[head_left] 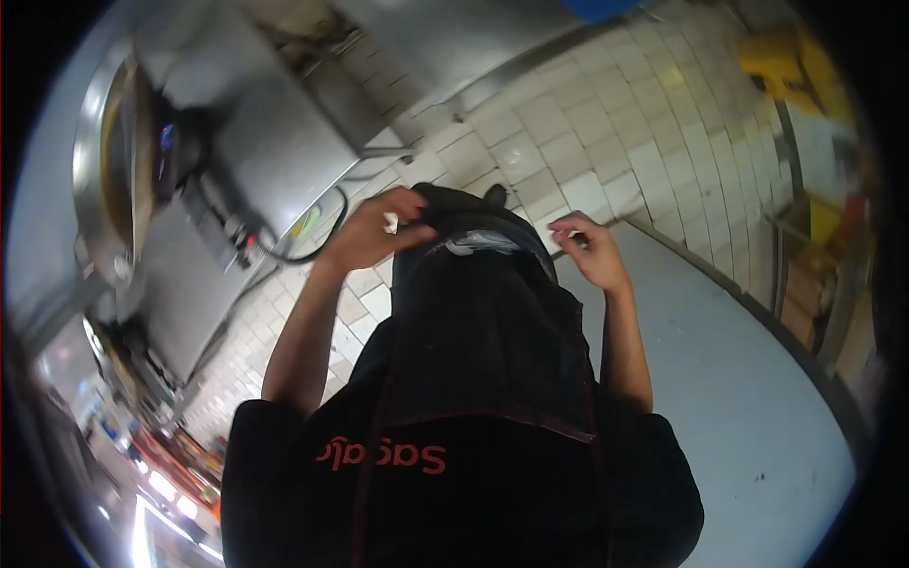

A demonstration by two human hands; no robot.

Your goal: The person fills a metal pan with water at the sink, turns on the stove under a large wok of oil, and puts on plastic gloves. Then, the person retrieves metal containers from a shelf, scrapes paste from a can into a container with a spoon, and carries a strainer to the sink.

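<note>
I am looking down at my black apron (483, 341), which hangs over a black shirt (284, 492) with red lettering. My left hand (374, 230) is at the apron's left edge, its thumb apart from the bent fingers and nothing visible in it. On the other side, my right hand (589, 251) is held off the apron near the pale worktop, fingers loosely bent and apart, also holding nothing I can see. Between the hands, something clear and whitish, like crumpled plastic (483, 243), shows at the apron's upper fold. A dark shoe (495, 195) peeks out beyond.
To the left, a large wok (118, 161) sits tilted in view on a steel stove (256, 114), with a bluish glow beside it. A black hose (327, 241) loops off the stove's edge. A pale worktop (720, 379) fills the right, and yellow objects (781, 66) stand beyond the tiled floor (568, 142).
</note>
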